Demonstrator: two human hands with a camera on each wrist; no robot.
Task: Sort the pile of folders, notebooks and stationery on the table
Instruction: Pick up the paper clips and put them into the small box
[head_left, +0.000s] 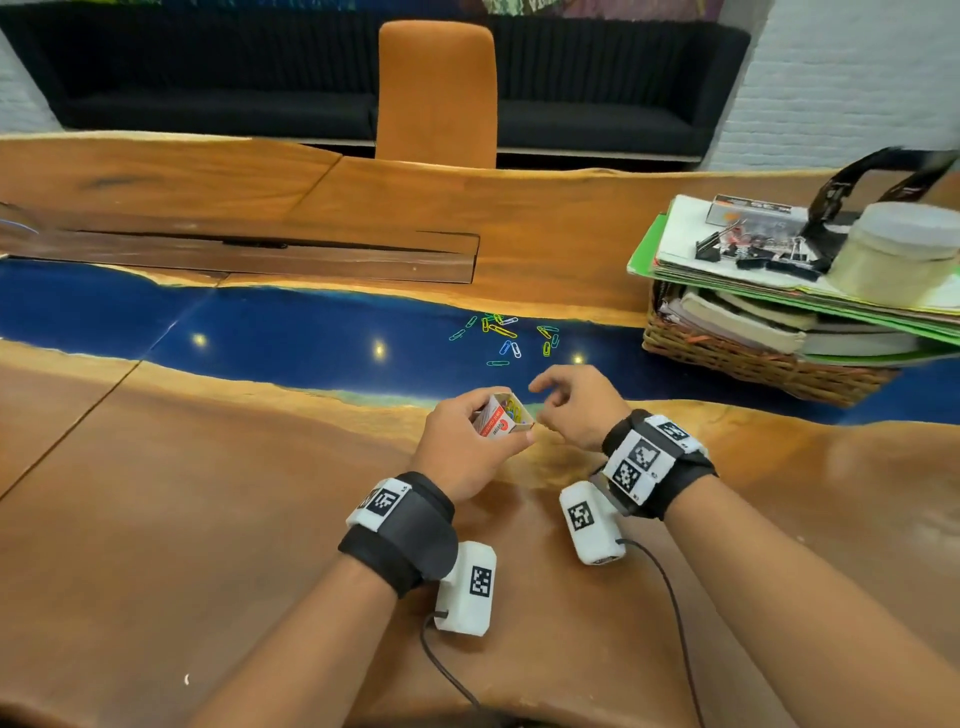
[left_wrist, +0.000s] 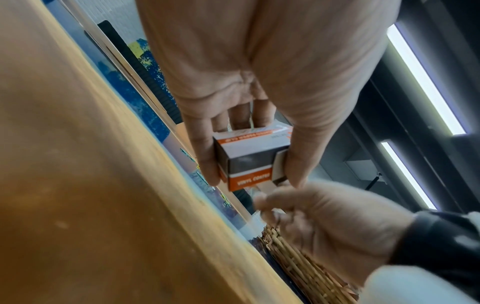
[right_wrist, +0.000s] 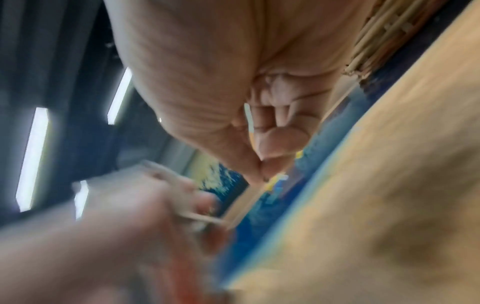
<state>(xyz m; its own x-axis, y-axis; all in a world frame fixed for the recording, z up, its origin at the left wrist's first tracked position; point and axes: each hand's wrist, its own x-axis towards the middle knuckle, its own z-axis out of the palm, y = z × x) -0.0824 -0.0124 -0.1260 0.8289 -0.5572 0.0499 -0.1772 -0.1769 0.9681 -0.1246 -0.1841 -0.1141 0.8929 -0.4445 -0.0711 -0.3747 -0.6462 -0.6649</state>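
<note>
A small paper clip box (head_left: 500, 418) is gripped in the left hand (head_left: 470, 447), fingers and thumb wrapped around its sides; the box is held open end up, above the wooden table (head_left: 208, 519), with coloured clips seen inside; in the left wrist view the same box (left_wrist: 250, 158) is seen clamped between thumb and fingers, orange and grey panels facing the camera. The right hand (head_left: 579, 405) is held just beside the box, fingers curled with thumb and forefinger brought together; whether a clip is pinched there cannot be told, the right wrist view being blurred. Loose coloured paper clips (head_left: 506, 335) lie scattered on the blue resin strip (head_left: 260, 322), just beyond both hands. Further off, beyond and to the right of the right hand, a wicker basket (head_left: 727, 358) is seen holding notebooks (head_left: 748, 325); green folders (head_left: 883, 317) are stacked across its top, bearing binder clips (head_left: 748, 252) and a white tape roll (head_left: 893, 249).
</note>
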